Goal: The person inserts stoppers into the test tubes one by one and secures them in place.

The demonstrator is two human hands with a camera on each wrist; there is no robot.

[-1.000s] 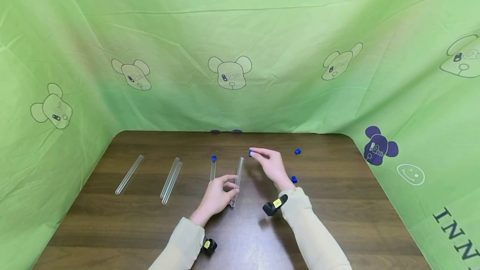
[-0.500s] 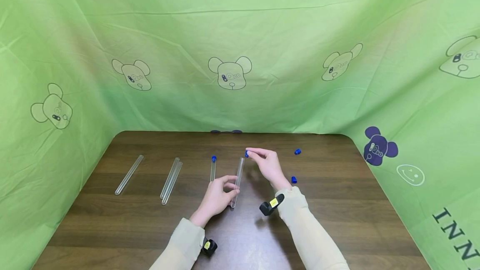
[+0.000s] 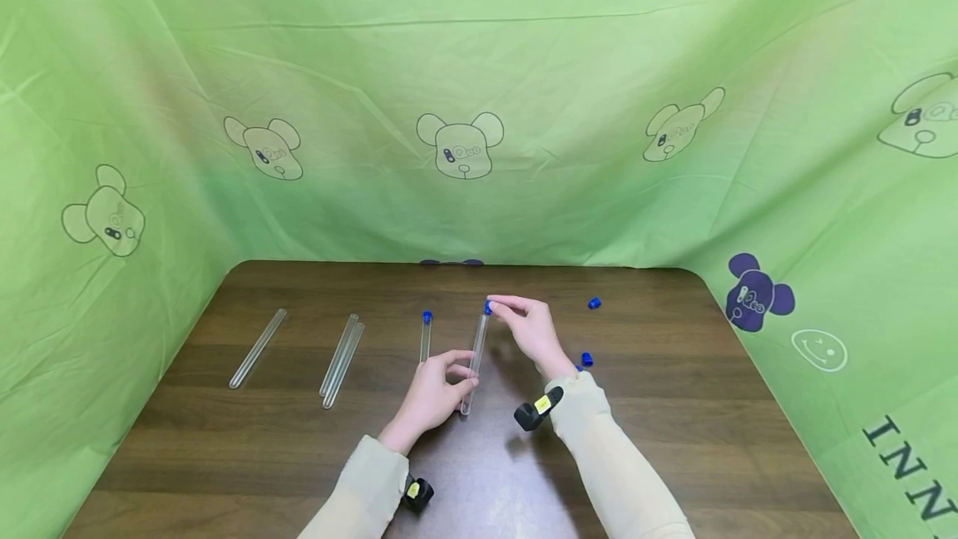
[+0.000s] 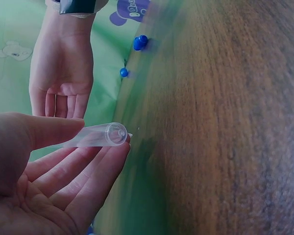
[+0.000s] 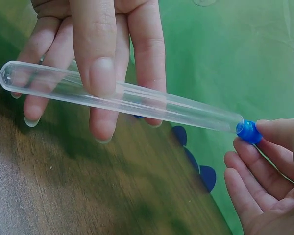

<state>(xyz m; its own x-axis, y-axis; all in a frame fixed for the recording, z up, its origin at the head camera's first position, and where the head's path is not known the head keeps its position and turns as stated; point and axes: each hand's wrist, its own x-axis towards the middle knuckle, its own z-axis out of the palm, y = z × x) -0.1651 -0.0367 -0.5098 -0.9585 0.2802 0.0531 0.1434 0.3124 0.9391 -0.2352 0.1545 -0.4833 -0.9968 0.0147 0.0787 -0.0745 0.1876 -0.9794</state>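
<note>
Blue cap (image 5: 250,133) shifted left, at mouth of tube (image 5: 191,111)

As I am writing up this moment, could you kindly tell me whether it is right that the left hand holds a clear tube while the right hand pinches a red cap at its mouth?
Not quite: the cap is blue, as the right wrist view shows. The left hand does hold the clear tube, and the right hand pinches the cap at its mouth.

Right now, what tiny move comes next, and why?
Probably the right hand should gently press the small blue cap it pinches onto the clear round-bottomed tube: the cap is at the tube's mouth, and the left hand grips the tube.
</note>
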